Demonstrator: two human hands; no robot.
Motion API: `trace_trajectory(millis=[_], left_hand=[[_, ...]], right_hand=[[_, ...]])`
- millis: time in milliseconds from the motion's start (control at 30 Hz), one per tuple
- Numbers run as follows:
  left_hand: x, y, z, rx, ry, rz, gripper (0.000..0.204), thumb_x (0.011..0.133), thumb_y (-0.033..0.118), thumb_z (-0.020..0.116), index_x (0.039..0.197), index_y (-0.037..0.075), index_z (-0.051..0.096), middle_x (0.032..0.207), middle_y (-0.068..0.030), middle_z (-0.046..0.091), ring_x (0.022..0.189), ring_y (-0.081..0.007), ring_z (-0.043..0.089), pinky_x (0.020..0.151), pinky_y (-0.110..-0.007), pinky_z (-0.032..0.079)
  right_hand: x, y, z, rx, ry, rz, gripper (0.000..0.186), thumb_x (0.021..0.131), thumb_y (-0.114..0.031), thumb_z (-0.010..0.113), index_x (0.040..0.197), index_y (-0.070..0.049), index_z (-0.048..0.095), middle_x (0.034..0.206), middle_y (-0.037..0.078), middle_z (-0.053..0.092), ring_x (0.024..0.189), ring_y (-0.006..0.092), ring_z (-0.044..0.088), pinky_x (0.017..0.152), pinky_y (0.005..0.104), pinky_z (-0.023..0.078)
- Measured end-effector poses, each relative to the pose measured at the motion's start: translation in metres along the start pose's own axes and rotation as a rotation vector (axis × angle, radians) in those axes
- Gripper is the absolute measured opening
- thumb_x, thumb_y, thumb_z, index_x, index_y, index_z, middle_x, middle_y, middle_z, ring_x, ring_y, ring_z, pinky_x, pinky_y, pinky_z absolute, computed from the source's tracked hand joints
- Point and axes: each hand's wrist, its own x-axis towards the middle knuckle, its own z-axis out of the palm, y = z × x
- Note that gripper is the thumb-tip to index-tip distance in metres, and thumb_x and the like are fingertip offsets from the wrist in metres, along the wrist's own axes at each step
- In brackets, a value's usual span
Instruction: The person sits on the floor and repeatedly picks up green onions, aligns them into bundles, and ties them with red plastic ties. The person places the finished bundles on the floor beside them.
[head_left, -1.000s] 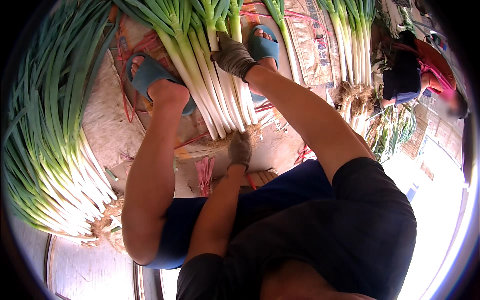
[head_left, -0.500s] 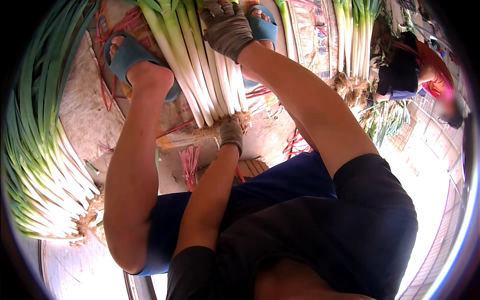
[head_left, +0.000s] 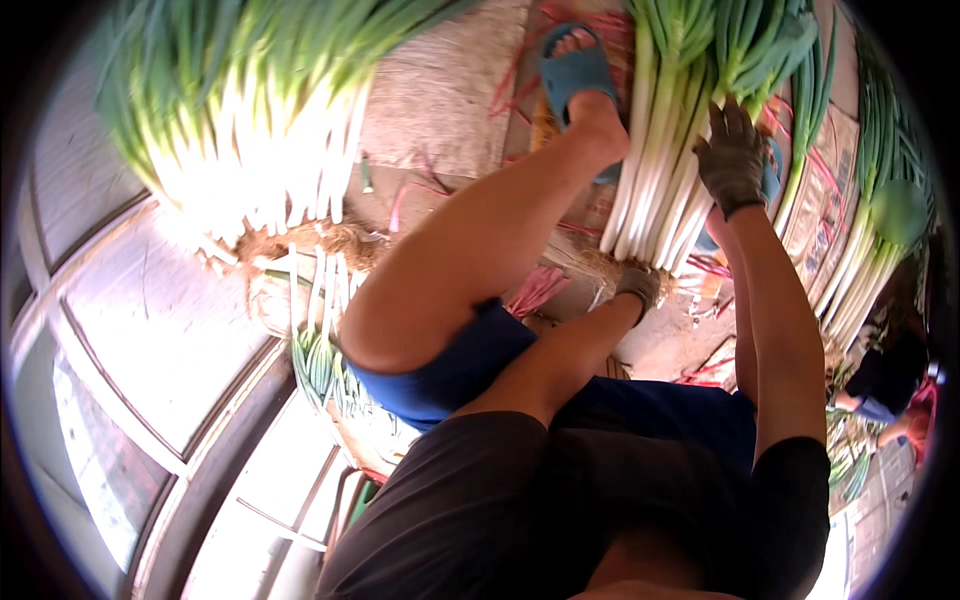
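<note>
A thick bundle of long green onions [head_left: 655,150] lies between my feet, white stems and roots toward me, green leaves pointing away. My right hand [head_left: 730,160], in a grey-brown work glove, rests on the bundle's right side with its fingers spread, where white turns to green. Down at the root ends is my left hand [head_left: 638,285], gloved too. It is against the roots, and its fingers are mostly hidden. The bundle's roots [head_left: 595,258] are brown and hairy. A tuft of pink-red tying strips [head_left: 538,290] lies near my left forearm.
A big pile of green onions [head_left: 290,130] spreads at the left, with more onions [head_left: 318,360] below it. Another row [head_left: 865,250] lies at the right. Red strips [head_left: 520,85] litter the sacking. A person [head_left: 890,380] crouches at the far right. A metal-framed panel [head_left: 130,330] stands lower left.
The view has swung left, so the bundle and my hands appear farther right and more of the left pile shows. Both hands are still at the bundle; the right fingers now look more spread.
</note>
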Motion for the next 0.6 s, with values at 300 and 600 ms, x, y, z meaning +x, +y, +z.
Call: trace_trajectory(millis=[300,600], left_hand=[[-0.248,0.093,-0.194,-0.770,0.742,0.240,0.052,0.086,0.015,0.060,0.132,-0.003,0.044,0.127,-0.0194,0.054,0.116,-0.0295,0.054,0.098,-0.039,0.045],[-0.377,-0.301,-0.291,-0.043,1.510,-0.287,0.029,0.089,0.020,0.057,0.113,0.003,0.056,0.100,-0.0218,0.063,0.094,-0.0375,0.061,0.082,-0.046,0.049]], right_hand=[[-0.056,0.035,0.012,0.319,0.128,-0.089,0.062,0.075,-0.021,0.071,0.133,-0.007,0.053,0.144,0.018,0.042,0.133,0.0391,0.039,0.112,0.0467,0.031],[-0.103,0.001,-0.065,0.399,0.027,-0.085,0.059,0.073,-0.019,0.072,0.128,-0.007,0.055,0.140,0.017,0.045,0.128,0.0380,0.044,0.105,0.0456,0.040]])
